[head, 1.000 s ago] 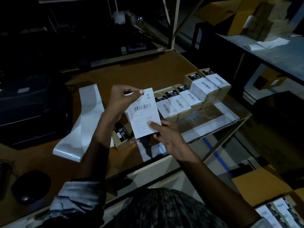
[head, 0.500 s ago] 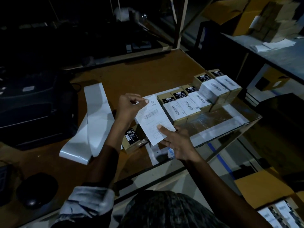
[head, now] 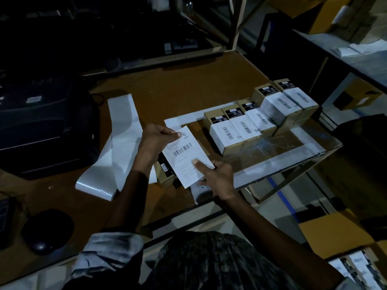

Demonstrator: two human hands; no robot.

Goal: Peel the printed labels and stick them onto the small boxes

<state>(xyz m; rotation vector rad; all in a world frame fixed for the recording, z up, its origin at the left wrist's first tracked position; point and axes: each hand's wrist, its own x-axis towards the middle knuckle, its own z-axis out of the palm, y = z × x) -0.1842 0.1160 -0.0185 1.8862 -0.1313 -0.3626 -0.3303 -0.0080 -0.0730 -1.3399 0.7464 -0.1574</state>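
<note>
Here both hands' fingers [head: 178, 134] pinch one label [head: 187, 156] above a small box [head: 164, 174].

The label [head: 187, 157] is showing white with black barcode stripes; the boxes [head: 236, 130] are showing tan with black patches and white labels; the table [head: 188, 88] is looking brown, the backing strip [head: 117, 147] pale grey-white

Dim packing warehouse, labelled boxes [head: 259, 122] on worktable [head: 188, 84], cardboard cartons [head: 333, 233], metal shelving [head: 238, 24]
</note>
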